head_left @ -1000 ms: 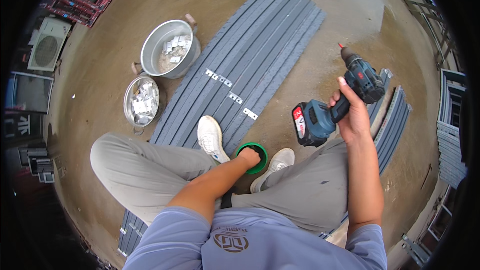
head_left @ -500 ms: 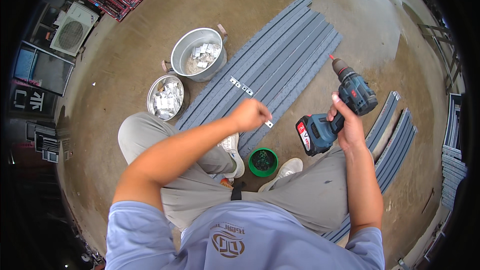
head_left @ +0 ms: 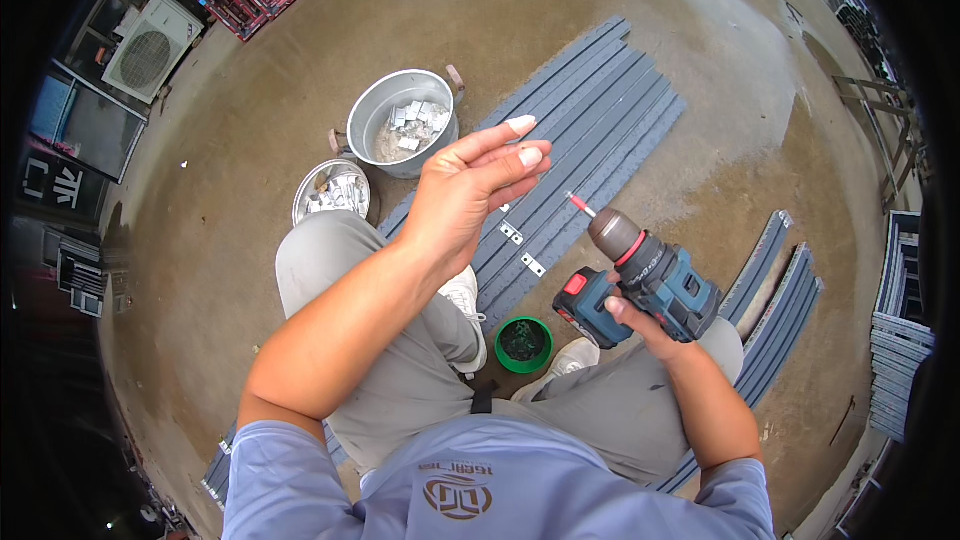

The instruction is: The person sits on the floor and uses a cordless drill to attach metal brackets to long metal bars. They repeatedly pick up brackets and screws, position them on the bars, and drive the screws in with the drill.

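Note:
My left hand [head_left: 470, 178] is raised over the grey metal profiles [head_left: 600, 105]. Its thumb lies against the bent fingers, and anything between them is too small to make out. In my right hand [head_left: 645, 325] is a blue and black cordless drill [head_left: 665, 280], gripped by the handle. The drill's red-tipped bit points up and left toward my left hand, without touching it. Small silver brackets with holes, one of them a bracket [head_left: 533, 264] at the near edge, sit across the profiles. Between my shoes stands a green bowl [head_left: 525, 367] of small dark pieces.
Left of the profiles stand a large metal pot [head_left: 365, 105] and a smaller metal bowl [head_left: 302, 202], both holding silver brackets. More grey profiles [head_left: 775, 325] lie by my right leg. Stacked frames [head_left: 900, 340] are at the far right, and an air-conditioner unit [head_left: 150, 45] stands far left.
My left hand has risen from the bracket by the near profile edge and turned over. The drill has come down and left, its bit now closer to that hand.

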Tool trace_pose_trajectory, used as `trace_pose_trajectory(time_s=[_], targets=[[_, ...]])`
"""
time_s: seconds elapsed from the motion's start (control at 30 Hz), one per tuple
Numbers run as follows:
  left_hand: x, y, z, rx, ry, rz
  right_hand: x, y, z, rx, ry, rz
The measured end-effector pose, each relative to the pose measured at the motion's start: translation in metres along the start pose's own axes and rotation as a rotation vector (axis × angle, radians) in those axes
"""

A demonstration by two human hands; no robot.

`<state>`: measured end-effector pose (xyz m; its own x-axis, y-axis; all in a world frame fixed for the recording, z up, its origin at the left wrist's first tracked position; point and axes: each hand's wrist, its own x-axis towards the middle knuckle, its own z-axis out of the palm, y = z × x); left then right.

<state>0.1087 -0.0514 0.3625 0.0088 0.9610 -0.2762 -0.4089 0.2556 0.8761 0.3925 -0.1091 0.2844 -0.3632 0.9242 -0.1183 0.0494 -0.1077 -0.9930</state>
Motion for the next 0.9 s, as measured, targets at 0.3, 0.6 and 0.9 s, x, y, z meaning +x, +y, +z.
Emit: trace_pose_trajectory(time_s=[0.3,0.6,0.9], targets=[[-0.003,-0.006,0.002,-0.088,-0.028,-0.082,0.011,0.004,0.009,-0.221,-0.004,-0.182],[-0.003,-0.012,0.000,-0.106,-0.065,-0.071,0.016,0.006,0.018,-0.232,0.057,-0.235],[-0.003,-0.020,0.009,-0.136,-0.199,-0.119,0.016,0.015,0.012,-0.664,0.075,-0.440]])
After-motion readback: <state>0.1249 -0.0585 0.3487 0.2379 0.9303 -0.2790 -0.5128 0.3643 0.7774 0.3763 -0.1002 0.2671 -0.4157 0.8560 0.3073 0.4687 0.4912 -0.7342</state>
